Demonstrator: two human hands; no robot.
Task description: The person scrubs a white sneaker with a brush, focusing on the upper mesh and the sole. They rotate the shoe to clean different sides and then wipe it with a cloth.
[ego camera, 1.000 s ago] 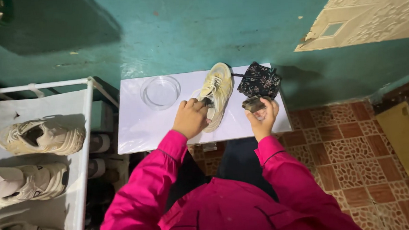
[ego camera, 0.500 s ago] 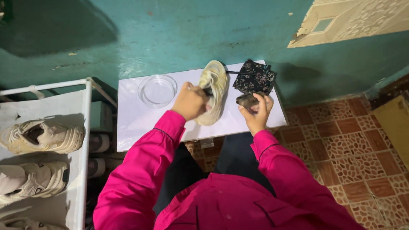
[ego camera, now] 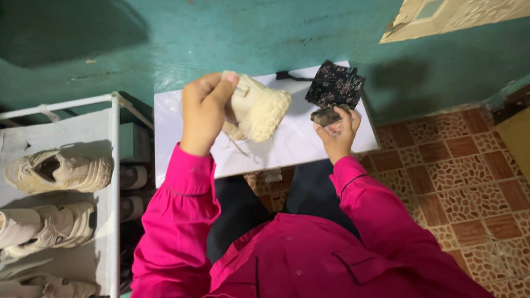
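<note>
Two hands at work over a white surface (ego camera: 349, 141) set against a teal wall.

Left hand (ego camera: 202, 113): raised above the surface, grip closed around a cream shoe (ego camera: 257, 110), sole side turned toward the camera, toe pointing right. Hold looks to be at the heel end only, so most of the shoe hangs unsupported. Risk: the shoe may pivot or slip from the fingers and drop onto the surface.

Right hand (ego camera: 340, 133): resting at the near right part of the surface, grip closed on a small dark object (ego camera: 327, 115), kind not clear. Just behind it lies a black patterned pouch (ego camera: 334, 83), touching or nearly so. Risk: a swing of the shoe to the right could knock the pouch toward the far edge.

Thin lace or thread appears to hang below the shoe; it could snag, though it is too fine to be sure.

Alongside, at left: white shoe rack (ego camera: 113, 193) with more pale shoes (ego camera: 60, 172), well apart from both hands.
</note>
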